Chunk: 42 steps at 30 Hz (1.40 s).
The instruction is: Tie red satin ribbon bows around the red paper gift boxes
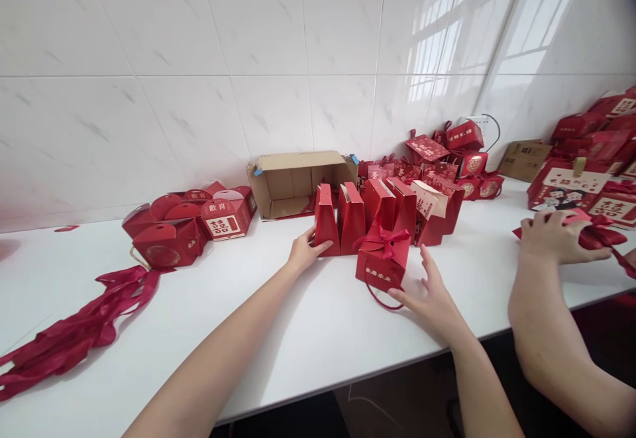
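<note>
the bow-tied red box [371, 262] stands just left of the nearer right hand [436, 302], which is spread open; the left hand [303, 254] touches the leftmost tall carton [326, 222], long axis upright; whether it grips, i cannot tell.

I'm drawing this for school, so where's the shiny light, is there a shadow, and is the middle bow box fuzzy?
Head view: window glare brightens the tiled wall at upper right; head view: a soft shadow falls on the white table beside the left forearm; head view: the bow box looks fairly sharp, lettering showing.
</note>
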{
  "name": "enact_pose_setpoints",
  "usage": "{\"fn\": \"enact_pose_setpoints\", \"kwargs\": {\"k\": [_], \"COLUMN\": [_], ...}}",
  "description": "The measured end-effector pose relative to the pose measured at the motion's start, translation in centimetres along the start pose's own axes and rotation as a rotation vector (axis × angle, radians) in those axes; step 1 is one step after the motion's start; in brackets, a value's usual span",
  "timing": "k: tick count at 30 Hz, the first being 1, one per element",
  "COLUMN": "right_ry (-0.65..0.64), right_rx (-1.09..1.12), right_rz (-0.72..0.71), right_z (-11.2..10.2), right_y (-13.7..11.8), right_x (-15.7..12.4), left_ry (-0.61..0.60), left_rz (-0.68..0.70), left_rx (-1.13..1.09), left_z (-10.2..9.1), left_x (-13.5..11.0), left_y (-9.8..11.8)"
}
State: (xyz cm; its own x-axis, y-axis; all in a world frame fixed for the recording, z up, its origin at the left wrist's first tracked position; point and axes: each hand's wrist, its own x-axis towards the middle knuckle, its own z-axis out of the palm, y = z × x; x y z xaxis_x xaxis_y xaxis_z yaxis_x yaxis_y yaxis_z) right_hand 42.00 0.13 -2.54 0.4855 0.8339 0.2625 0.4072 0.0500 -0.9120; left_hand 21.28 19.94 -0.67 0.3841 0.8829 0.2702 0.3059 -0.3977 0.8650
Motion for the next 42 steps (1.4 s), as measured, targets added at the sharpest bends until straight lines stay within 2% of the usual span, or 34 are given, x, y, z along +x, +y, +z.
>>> {"fn": "enact_pose_setpoints", "kwargs": {"k": [2,5,9,14,21,25,27,29,31,33,35,38,40,42], "right_ry": [-0.085,-0.123,-0.086,-0.071,-0.029,-0.035,-0.070,-0.115,-0.164,-0.202,-0.204,-0.232,-0.349,-0.455], "right_rx": [0.019,0.109,0.115,0.012,-0.053,-0.062,-0.042,-0.043,-0.113,-0.289,-0.575,-0.931,-0.968,-0.906], "right_rz": [-0.012,-0.034,-0.022,-0.064,-0.046,-0.023,-0.030,-0.045,-0.057,-0.034,0.040,0.102,0.040,-0.036], "right_z": [0.1,0.2,0.1,0.2,1.1,1.0,0.8,0.6,1.0,2.1,3.8,7.1,9.8,12.7], "right_y": [-0.8,-1.6,-1.5,-0.5,0.1,0.2,0.2,0.3,0.3,0.0,-0.6,-2.6,-4.3,-5.7], "right_x": [1.0,1.5,-0.5,-3.2,-2.8,-2.6,-2.6,-2.4,-2.2,-1.9,-1.7,-1.3,-1.0,-0.6], "left_ry": [-0.009,-0.010,0.032,0.035,-0.078,-0.212,-0.279,-0.344,-0.412,-0.460,-0.486,-0.442,-0.399,-0.361], "left_rz": [0.008,0.012,-0.007,-0.009,-0.003,0.014,0.029,0.066,0.123,0.172,0.225,0.188,0.140,0.127], "left_rx": [-0.003,0.009,0.066,0.130,0.169,0.171,0.176,0.195,0.220,0.258,0.396,0.624,0.683,0.680], "left_z": [0.6,1.5,3.2,6.0,9.8,10.3,9.2,7.0,3.8,0.1,-3.5,-7.9,-9.8,-10.7], "left_x": [0.2,0.6,1.7,3.0,4.5,4.5,3.5,1.6,-0.6,-2.8,-4.7,-6.6,-7.5,-8.3], "left_y": [0.3,0.6,0.6,1.2,2.7,2.6,2.2,1.6,0.9,0.0,-0.9,-2.3,-3.0,-3.4]}}
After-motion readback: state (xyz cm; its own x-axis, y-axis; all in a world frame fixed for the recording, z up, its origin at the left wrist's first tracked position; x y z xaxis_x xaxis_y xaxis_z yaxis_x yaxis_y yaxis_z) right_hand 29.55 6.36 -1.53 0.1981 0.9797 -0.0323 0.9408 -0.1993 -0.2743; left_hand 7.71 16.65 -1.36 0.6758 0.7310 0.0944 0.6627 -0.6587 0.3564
